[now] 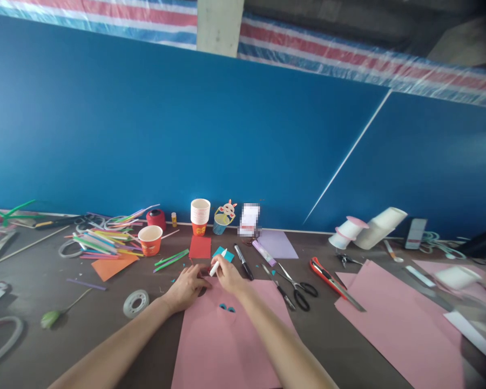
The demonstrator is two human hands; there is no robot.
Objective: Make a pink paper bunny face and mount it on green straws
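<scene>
My right hand (231,279) is closed around a white marker pen (217,263), which leans over the far edge of a pink sheet of paper (227,346). Close beside it, my left hand (187,286) rests at the sheet's far left corner with bent fingers. A small dark red piece shows by its fingertips; whether they pinch it is hard to make out. Two small blue-and-black eye shapes (227,308) lie on the pink sheet below my hands. Just beyond the pen is a blue paper square (228,252), partly covered by my right hand.
Scissors (297,286), a black marker (243,261) and a red utility knife (332,281) lie to the right. More pink sheets (405,319) lie beyond. On the left are a tape roll (136,303), an orange cup (150,241) and colourful sticks (105,243). Stacked cups (200,213) stand behind.
</scene>
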